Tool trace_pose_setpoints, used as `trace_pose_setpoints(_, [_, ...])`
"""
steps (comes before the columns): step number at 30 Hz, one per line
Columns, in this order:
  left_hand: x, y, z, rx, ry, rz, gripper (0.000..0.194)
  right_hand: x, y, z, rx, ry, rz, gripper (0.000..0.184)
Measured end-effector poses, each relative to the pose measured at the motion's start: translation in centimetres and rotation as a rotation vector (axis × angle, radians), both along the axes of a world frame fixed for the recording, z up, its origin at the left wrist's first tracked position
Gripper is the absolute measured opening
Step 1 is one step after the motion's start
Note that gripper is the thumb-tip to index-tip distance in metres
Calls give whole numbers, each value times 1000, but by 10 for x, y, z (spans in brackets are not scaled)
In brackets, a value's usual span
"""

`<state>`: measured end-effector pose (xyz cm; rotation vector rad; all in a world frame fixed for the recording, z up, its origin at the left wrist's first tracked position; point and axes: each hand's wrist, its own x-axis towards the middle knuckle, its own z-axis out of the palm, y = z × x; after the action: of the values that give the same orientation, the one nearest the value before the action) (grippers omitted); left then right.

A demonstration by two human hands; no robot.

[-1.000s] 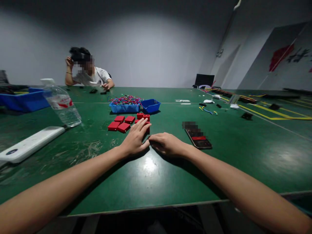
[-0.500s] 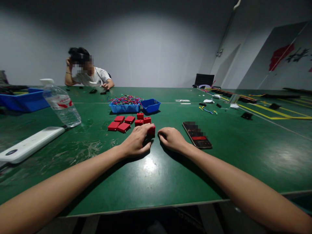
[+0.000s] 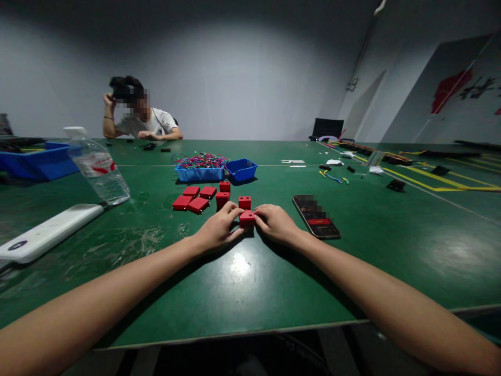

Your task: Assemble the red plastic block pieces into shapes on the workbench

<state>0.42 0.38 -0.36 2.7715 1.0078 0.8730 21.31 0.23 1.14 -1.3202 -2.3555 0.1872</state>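
Note:
My left hand (image 3: 217, 228) and my right hand (image 3: 276, 223) meet on the green table (image 3: 250, 282), both pinching a small red block (image 3: 247, 218) between their fingertips. Another red block (image 3: 245, 202) sits just behind it. Further back lie more red blocks (image 3: 222, 198) and several flat red lids (image 3: 191, 201). Behind those stands a blue tray of coloured wires (image 3: 201, 167) beside a small blue bin (image 3: 241, 169).
A phone (image 3: 317, 216) lies right of my right hand. A water bottle (image 3: 97, 167) and a white flat device (image 3: 43, 232) are at the left, with a blue crate (image 3: 39, 159) behind. A person (image 3: 136, 117) sits across the table. Small parts and wires (image 3: 332, 175) lie at the back right.
My left hand pulled a red block from the pile toward me. My right hand moved in and both now grip it. One block now stands apart from the pile.

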Motion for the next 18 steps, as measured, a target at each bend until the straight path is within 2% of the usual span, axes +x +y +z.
trace_pose_setpoints(4, [-2, 4, -6, -46, -89, -5, 32, -1, -1, -1, -20, 36, 24, 29])
trace_pose_setpoints(7, [-1, 3, -8, -34, -138, -58, 29, -3, -1, 1, -60, 97, -17, 34])
trace_pose_setpoints(13, [2, 0, -6, -35, -163, -196, 40, -1, 2, 3, -178, 321, -97, 24])
trace_pose_setpoints(18, [2, -1, -1, -37, -147, -212, 43, 0, 12, -9, -287, 555, -96, 25])
